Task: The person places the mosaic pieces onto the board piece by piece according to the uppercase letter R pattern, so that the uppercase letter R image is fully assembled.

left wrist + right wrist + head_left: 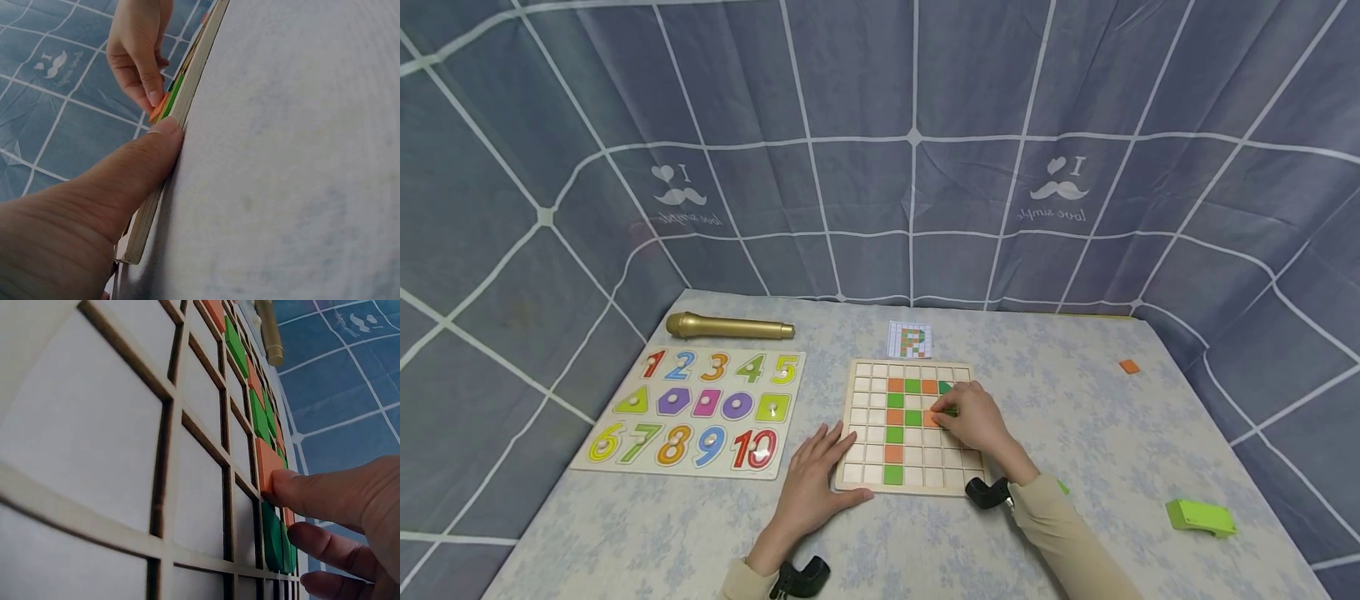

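A wooden grid board [871, 488] lies on the table, with orange and green square tiles in several cells. My right hand [976, 417] is over its right half. Its thumb and fingers pinch an orange square tile [267, 464] at a cell; the left wrist view shows this tile tilted. Just beside it sits a dark green tile with a rounded corner [271, 537]. My left hand [814, 477] rests at the board's lower left corner, fingers extended over the left edge. The left thumb [140, 159] touches the front edge. My right hand covers some cells.
Behind the board lies a small pattern card [910, 340]. On the left are a number-and-shape puzzle board [688, 412] and a gold microphone [730, 326]. To the right lie a loose orange tile [1129, 367] and a bright green block [1201, 517]. A green piece [1063, 487] peeks out beside the right sleeve.
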{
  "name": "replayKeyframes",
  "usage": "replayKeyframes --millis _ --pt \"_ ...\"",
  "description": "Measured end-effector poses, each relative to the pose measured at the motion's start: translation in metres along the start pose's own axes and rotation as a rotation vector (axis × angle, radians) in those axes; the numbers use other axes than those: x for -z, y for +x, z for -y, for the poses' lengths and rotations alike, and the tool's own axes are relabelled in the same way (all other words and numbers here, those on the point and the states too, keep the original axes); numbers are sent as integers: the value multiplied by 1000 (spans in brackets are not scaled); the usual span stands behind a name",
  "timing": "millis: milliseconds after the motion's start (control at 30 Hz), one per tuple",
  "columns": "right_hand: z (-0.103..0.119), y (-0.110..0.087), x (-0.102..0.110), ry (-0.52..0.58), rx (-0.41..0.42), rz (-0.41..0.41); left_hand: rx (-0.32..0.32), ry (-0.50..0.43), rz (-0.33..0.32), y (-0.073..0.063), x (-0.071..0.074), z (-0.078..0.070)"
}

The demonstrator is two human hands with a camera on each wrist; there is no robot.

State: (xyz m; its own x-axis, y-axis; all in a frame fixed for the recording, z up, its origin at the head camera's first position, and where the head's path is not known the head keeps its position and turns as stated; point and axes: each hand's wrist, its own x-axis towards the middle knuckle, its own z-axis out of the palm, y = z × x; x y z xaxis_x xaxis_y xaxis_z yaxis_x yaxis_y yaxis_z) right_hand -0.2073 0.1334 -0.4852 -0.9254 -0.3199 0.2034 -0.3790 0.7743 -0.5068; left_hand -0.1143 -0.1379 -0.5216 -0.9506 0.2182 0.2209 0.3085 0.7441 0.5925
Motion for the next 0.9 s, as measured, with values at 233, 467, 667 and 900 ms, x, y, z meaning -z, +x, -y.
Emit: replayKeyframes --millis 233,467,667,900 --pt "1 -4 1 -30 21 3 1 0 5 0 -1 0" --pt "2 -7 1 -42 16 13 -3 -6 4 0 -2 1" --pt "1 -10 0 -46 54 5 -5 -6 -3 -1 -2 1" --pt "-1 -18 6 30 88 -31 -1 -16 4 0 -2 0"
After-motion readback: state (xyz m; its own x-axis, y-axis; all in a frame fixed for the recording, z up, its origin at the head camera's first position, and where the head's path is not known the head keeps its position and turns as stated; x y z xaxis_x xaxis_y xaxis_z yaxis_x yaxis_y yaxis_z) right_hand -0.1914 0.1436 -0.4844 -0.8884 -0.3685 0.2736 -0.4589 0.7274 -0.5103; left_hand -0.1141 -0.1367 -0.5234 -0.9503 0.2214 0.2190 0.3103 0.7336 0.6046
